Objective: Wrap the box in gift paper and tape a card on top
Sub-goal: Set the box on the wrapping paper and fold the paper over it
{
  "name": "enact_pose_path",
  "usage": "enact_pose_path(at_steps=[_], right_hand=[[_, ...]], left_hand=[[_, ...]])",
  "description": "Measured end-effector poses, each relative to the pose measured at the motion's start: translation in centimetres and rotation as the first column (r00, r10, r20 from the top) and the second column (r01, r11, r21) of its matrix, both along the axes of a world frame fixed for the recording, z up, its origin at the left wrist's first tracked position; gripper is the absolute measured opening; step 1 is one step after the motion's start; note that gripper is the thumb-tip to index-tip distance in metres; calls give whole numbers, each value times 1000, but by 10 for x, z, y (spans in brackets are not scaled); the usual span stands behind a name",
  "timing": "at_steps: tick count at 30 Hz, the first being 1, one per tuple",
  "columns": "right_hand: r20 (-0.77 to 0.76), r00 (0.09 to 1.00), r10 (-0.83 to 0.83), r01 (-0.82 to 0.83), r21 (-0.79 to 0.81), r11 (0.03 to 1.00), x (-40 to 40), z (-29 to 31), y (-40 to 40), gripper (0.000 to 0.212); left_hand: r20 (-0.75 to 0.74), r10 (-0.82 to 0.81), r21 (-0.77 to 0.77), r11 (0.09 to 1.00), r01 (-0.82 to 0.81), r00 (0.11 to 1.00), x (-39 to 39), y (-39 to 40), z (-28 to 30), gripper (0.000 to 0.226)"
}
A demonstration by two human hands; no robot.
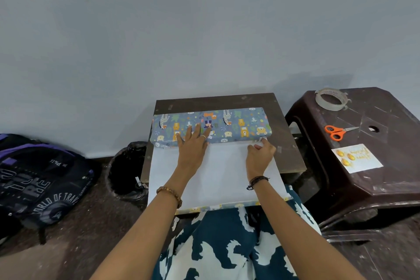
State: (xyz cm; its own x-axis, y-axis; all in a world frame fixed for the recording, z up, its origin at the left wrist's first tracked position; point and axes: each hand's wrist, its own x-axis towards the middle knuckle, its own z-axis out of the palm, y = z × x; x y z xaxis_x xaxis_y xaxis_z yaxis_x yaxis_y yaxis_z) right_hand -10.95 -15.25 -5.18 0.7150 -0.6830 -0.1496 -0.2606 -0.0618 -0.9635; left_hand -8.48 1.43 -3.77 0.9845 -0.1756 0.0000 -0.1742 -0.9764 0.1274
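Gift paper: white underside up, near edge overhanging the small surface toward the lap.
Right hand: grip closed in a pinch on the paper's edge at the box's near right corner.
Left hand: flat, fingers spread, grasping nothing, pressing the wrapped top.
Box: at the far side, covered in animal print.
Advice: keep pressure on, pull the paper taut and square before creasing.
Stool, right: card, scissors, tape roll within reach.
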Motion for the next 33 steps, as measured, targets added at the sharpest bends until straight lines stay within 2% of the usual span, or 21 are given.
enact_pose_path(at_steps=[4,18,33], right_hand=[[17,998,56,-56,-36,998,0,-8,-5,49],[57,995,84,-78,-95,992,4,-23,-11,49],[45,996,77,-73,-80,994,1,-15,-11,51]], left_hand=[[6,-10,34,999,10,1000,-1,-1,1,50],[3,-17,62,998,17,1000,0,-1,0,51],[18,-2,49,999,1,1000,-1,-3,0,50]])
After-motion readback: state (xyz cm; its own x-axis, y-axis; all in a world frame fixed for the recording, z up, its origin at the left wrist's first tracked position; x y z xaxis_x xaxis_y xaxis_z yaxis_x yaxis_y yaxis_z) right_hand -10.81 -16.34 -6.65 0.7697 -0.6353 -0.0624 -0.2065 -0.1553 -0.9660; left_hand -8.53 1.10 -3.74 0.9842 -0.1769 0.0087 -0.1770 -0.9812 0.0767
